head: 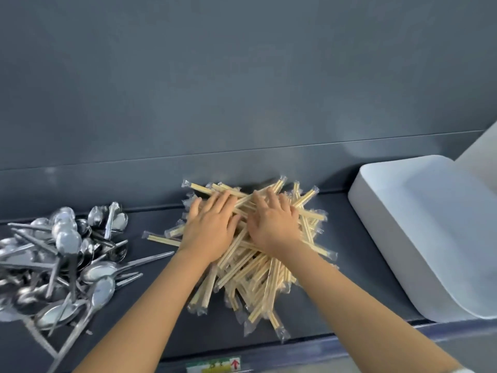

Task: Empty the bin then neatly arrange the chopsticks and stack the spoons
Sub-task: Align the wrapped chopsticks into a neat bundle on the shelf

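Your two hands lie flat on the chopsticks (250,273), a loose heap of wrapped pairs at the centre of the frame, crossing one another at all angles on the dark table (161,305). The heap's far edge reaches the foot of the dark wall (242,76).

Your left hand (212,227) presses on the upper left of the heap. Its fingers are straight and slightly spread, pointing toward the top of the frame, and the thumb is angled out to the right. Your right hand (274,224) rests just beside it on the upper right of the heap, fingers likewise straight and a little apart. The two thumbs come near each other at the heap's middle. Neither hand curls round a chopstick.

The spoons (67,254) are at the left edge of the frame, a tangled metal pile apart from the chopsticks, with a few handles pointing toward them.

The white bin (419,238) lies at the right of the frame, seemingly bottom up, apart from the heap.
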